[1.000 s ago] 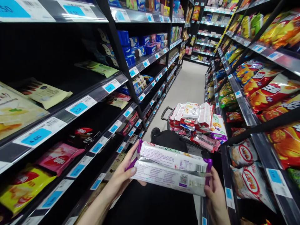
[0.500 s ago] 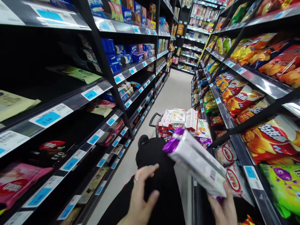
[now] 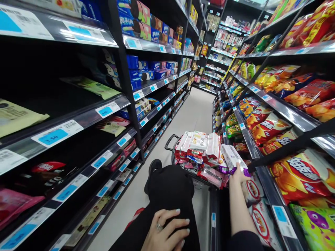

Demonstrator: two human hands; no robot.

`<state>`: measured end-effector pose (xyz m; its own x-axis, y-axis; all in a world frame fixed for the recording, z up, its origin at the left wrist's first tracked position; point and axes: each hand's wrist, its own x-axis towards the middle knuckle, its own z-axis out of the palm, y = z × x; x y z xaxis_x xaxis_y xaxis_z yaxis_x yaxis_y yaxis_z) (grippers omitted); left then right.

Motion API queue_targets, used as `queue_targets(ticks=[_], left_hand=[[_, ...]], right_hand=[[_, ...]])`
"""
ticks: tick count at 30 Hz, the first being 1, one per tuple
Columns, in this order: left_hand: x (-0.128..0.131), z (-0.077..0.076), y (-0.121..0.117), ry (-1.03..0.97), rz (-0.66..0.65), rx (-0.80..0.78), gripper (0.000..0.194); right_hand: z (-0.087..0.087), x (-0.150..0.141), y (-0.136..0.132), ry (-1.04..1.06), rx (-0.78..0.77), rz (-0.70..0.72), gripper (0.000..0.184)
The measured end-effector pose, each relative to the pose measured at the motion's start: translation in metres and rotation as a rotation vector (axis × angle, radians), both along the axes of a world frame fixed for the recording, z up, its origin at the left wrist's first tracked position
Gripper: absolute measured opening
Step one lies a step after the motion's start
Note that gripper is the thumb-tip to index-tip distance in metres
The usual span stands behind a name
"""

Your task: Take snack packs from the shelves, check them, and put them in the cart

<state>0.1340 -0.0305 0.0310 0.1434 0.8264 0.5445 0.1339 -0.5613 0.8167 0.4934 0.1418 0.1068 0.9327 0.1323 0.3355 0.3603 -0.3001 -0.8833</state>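
My right hand (image 3: pixel 238 174) reaches forward and is closed on the near end of a white-and-purple snack packet (image 3: pixel 231 155). The packet lies over the right side of a black shopping basket (image 3: pixel 171 147) heaped with packaged snacks. White-and-red packets (image 3: pixel 200 141) form the top of that heap, and a pink-and-red packet (image 3: pixel 212 174) sits toward its near side. Resting on my black-trousered leg, my left hand (image 3: pixel 167 228) has its fingers spread, holds nothing and wears a ring.
Shelves of biscuit boxes (image 3: pixel 158 69) and flat packets (image 3: pixel 94 87) run along the left. Racks of chip bags (image 3: pixel 300 174) line the right, close to my right arm. The pale aisle floor (image 3: pixel 200 108) leads to shelving at the far end.
My right hand has carried the white-and-purple packet forward, from near my body to the basket. My left hand has lowered onto my leg. The view has shifted slightly.
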Motion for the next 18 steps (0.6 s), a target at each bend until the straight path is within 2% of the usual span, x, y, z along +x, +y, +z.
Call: queue_targets(ticks=[4,7,12,15,18], left_hand=[[0.001,-0.007,0.005,0.014,0.003,0.011,0.027],[0.004,-0.012,0.009,0.015,-0.002,0.076,0.028],[0.011,-0.017,0.008,-0.093,0.091,0.074,0.028],[0.01,-0.019,0.007,-0.05,0.006,0.075,0.031],[0.003,-0.017,0.01,-0.065,-0.113,0.047,0.029]], right_hand=[[-0.011,0.006,0.0,0.098,-0.107,0.083,0.093],[-0.009,0.006,-0.012,0.203,-0.206,0.183,0.085],[0.007,0.008,-0.039,0.328,-0.365,0.301,0.074],[0.023,0.006,-0.059,0.266,-0.426,0.268,0.068],[0.035,-0.021,-0.076,0.099,-0.447,0.288,0.066]])
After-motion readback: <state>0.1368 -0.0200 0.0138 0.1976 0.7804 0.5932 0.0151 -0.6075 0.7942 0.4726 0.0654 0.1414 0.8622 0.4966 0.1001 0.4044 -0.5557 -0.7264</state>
